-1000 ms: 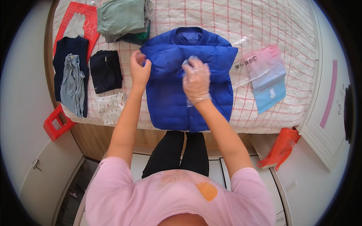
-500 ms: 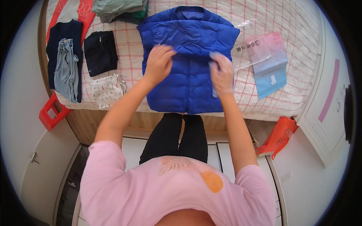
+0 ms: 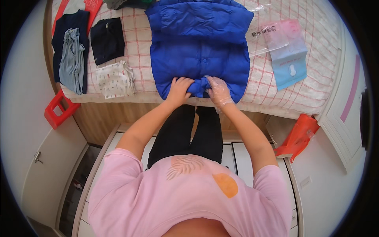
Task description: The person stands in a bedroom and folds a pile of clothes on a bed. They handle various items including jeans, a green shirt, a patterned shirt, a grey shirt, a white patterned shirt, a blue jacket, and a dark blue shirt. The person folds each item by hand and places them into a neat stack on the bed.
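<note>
A blue padded jacket (image 3: 201, 47) lies on the bed, its sleeve part folded across the upper body. Bare fingers of my left hand (image 3: 180, 91) are closed on the jacket's lower edge, near its middle. Just beside it, my right hand (image 3: 219, 93), in a clear plastic glove, grips the same hem from the other side. Between the two hands the blue fabric is bunched up. Part of the hem under my fingers is hidden.
On the left lie folded black clothing (image 3: 107, 41), a patterned white cloth (image 3: 115, 80) and light blue trousers (image 3: 71, 63) on a navy garment. A clear plastic bag (image 3: 262, 39) overlaps a pink-and-blue package (image 3: 290, 59) on the right. A red stool (image 3: 61, 110) stands beside the bed.
Both hands have come down from the jacket's upper middle to its lower edge and taken hold there. The hem is now bunched, and the whole view has shifted slightly.
</note>
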